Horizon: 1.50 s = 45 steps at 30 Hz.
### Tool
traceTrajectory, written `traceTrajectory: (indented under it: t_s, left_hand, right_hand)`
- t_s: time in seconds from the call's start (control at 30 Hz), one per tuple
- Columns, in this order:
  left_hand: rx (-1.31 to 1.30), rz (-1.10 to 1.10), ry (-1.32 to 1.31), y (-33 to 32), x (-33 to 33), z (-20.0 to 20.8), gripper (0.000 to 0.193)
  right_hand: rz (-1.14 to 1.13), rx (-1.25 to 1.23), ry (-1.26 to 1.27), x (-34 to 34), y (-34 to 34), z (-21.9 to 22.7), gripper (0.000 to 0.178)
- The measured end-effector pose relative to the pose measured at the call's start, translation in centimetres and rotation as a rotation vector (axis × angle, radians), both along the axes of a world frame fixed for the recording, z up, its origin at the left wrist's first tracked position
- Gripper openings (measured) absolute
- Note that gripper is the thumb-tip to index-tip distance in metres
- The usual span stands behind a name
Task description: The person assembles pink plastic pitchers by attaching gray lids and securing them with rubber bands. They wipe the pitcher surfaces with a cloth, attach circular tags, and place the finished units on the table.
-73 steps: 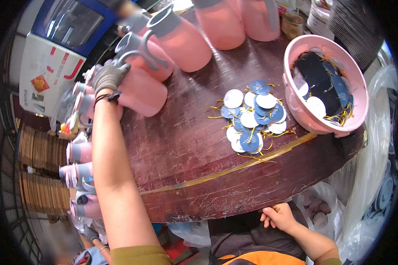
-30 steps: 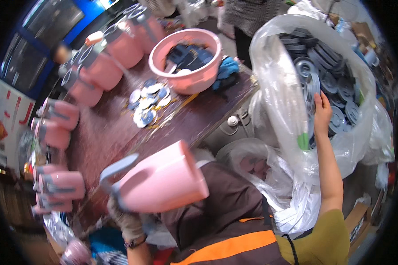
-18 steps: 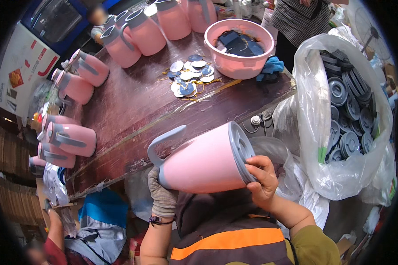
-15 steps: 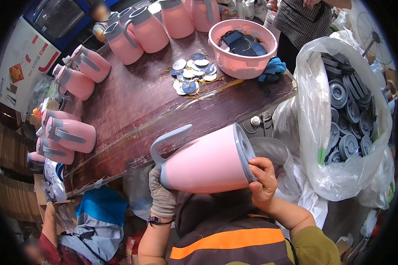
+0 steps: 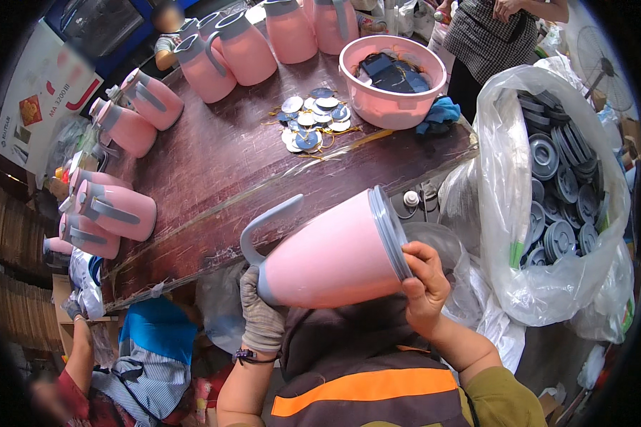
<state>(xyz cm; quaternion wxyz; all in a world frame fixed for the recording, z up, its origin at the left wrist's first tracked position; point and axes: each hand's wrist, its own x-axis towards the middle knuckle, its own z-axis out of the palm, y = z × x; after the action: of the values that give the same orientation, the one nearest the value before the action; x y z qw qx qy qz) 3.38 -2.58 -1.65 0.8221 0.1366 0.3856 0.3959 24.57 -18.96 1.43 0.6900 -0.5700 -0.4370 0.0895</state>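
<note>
A pink jug with a grey handle lies tilted on its side in front of me, above my lap. My left hand, in a striped grey work glove, is closed round the jug's narrow grey neck end. My bare right hand grips the grey round base cap at the wide end, thumb below and fingers on its edge. The cap sits against the jug's bottom; whether it is fully seated I cannot tell.
Several pink jugs stand along the far and left parts of the dark red table. Round tags lie in a pile near a pink basin. At right, a plastic sack holds grey caps. Other people are nearby.
The jug's base end has tilted up slightly and turned, so its flat face shows less and the cap's rim shows more. Both hands keep their hold.
</note>
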Motion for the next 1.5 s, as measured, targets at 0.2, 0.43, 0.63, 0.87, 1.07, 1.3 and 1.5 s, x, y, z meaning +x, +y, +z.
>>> traceTrajectory:
  t_s: [0.2, 0.43, 0.63, 0.87, 1.07, 1.3, 1.5]
  left_hand:
    - [0.485, 0.124, 0.199, 0.2, 0.1, 2.6, 0.048]
    - [1.097, -0.215, 0.512, 2.7, -1.7, 6.2, 0.059]
    - [0.849, -0.384, 0.535, 1.9, -3.2, 4.3, 0.064]
    - [1.046, -0.228, 0.616, 1.6, -2.0, 8.4, 0.057]
    - [1.065, -0.686, 0.938, -0.4, 2.3, 6.7, 0.04]
    - [1.052, -0.773, 1.012, -0.3, 4.2, 4.8, 0.036]
    - [0.921, -0.835, 0.994, -1.2, 5.2, 6.1, 0.031]
  right_hand:
    - [0.079, -0.048, 0.258, 0.3, 0.0, -1.7, 0.038]
    - [0.195, 0.045, 1.009, -0.2, 0.7, -2.4, 0.041]
    - [0.14, -0.049, 1.088, -1.1, 0.8, -4.3, 0.039]
    - [0.05, -0.659, 0.933, 9.0, -5.6, -18.0, 0.04]
    - [0.007, -1.88, -0.004, 6.8, -23.2, -42.7, 0.051]
    - [-0.139, -1.835, 0.307, 3.5, -26.4, -45.5, 0.067]
    - [-0.133, -1.694, 0.328, 6.8, -20.7, -43.8, 0.072]
